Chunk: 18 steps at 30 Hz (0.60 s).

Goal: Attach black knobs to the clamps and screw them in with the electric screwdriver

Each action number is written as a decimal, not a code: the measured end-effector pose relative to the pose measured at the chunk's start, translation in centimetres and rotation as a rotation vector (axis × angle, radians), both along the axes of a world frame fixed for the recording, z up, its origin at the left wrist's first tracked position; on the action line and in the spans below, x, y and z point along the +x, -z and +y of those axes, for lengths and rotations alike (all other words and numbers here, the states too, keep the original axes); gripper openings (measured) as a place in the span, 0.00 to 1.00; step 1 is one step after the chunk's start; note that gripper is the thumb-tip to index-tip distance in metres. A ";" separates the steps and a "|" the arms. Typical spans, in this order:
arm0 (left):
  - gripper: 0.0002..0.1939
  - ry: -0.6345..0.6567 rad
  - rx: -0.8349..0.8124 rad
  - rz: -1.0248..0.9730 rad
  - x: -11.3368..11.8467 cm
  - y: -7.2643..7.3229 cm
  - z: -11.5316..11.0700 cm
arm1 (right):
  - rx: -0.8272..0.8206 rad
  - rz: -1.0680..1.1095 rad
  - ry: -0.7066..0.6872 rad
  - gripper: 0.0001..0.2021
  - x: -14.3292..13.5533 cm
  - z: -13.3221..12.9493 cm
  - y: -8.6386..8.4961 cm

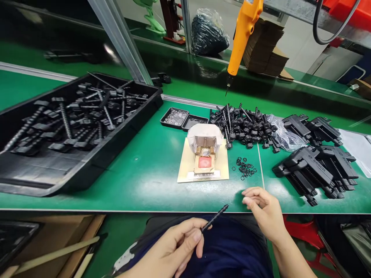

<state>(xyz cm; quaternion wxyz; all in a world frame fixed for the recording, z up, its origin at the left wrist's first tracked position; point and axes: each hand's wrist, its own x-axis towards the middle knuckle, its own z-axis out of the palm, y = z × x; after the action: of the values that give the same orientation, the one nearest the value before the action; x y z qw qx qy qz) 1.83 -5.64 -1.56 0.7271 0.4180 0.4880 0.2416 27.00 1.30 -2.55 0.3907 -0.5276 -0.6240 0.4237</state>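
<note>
My left hand (182, 241) is closed around a thin black threaded rod (215, 218), which points up and to the right over my lap. Above the front edge of the green table, my right hand (265, 208) has its fingers curled and thumb and forefinger close together; whatever may be between their tips is too small to make out. Just beyond that hand lies a loose pile of small black O-rings (245, 169). A white fixture block (204, 141) with a red pad stands on a cream base plate (182, 170), left of the rings.
A large black tray (66, 185) of threaded rods with knobs fills the left. Behind the fixture are two small parts dishes (174, 117) and a heap of black knobbed screws (246, 125). Black clamp-like tool parts (315, 168) lie right. An orange electric screwdriver (242, 36) hangs above.
</note>
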 end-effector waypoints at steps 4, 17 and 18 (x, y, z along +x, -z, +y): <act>0.31 -0.014 0.037 0.030 0.1 -0.3 -0.3 | -0.256 0.446 -0.152 0.05 -2.4 -1.6 -1.5; 0.31 0.096 0.225 0.149 -0.1 -1.6 0.0 | -0.378 0.344 -0.170 0.09 -2.9 -1.6 -1.1; 0.32 0.089 0.204 0.109 0.0 -1.4 -0.1 | -0.395 0.321 -0.164 0.10 -3.0 -1.7 -0.8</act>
<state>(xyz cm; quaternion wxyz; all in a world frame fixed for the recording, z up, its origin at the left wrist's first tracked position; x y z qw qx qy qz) 1.80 -5.69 -0.14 0.6632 0.5237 0.4806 0.2345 24.03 -0.43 -1.79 0.3383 -0.4675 -0.5000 0.6458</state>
